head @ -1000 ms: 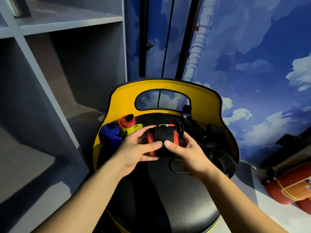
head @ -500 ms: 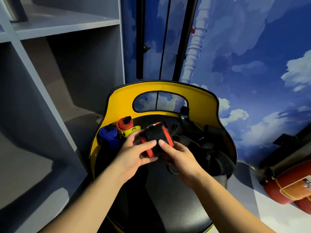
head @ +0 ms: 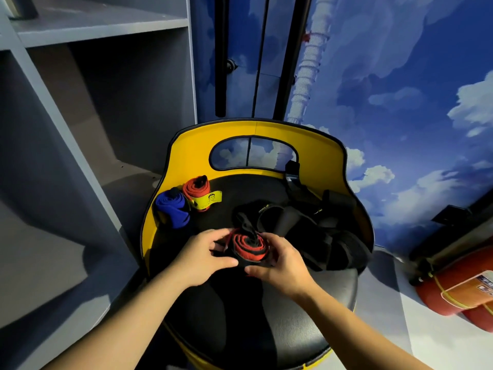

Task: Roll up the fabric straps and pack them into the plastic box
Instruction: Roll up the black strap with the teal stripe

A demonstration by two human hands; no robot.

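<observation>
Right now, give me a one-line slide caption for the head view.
Both hands, left hand and right hand, grip a red-and-black rolled strap over a yellow-backed stool.

Two bare forearms, left hand (head: 198, 259) and right hand (head: 280, 265) ungloved, sleeveless.

rolled straps: 3 (head: 249, 248) (head: 197, 188) (head: 172, 209) (one held) | hands: 2 (head: 202, 259) (head: 280, 265) | chair: 1 (head: 186, 156)
</observation>
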